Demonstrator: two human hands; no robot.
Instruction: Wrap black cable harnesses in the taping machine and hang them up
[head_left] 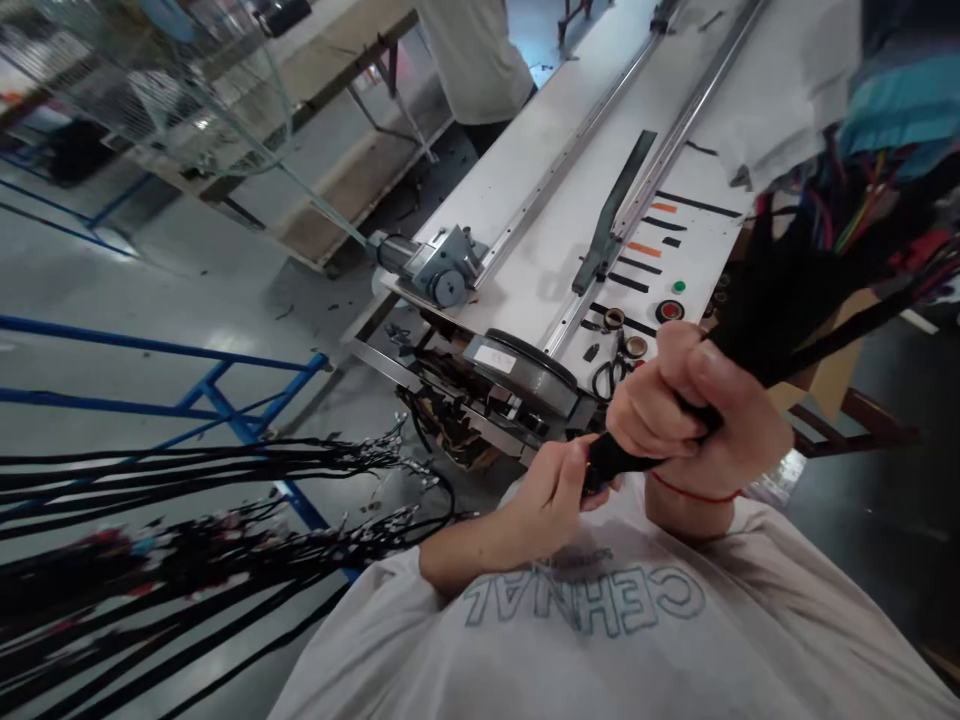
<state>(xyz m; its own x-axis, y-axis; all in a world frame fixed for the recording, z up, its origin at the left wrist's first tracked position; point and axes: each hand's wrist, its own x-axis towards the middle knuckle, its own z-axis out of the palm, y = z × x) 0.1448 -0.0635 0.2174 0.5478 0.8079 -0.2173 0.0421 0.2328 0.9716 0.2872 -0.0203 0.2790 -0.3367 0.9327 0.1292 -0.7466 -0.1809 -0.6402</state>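
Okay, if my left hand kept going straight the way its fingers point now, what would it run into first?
The left hand already pinches the end of the black strap bundle, fingers pointing toward the right hand. Going on, it would likely meet that fist first; depth is unclear.

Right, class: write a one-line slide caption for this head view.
Right hand grips a black cord bundle while the left hand pinches its end, beside a white bench.
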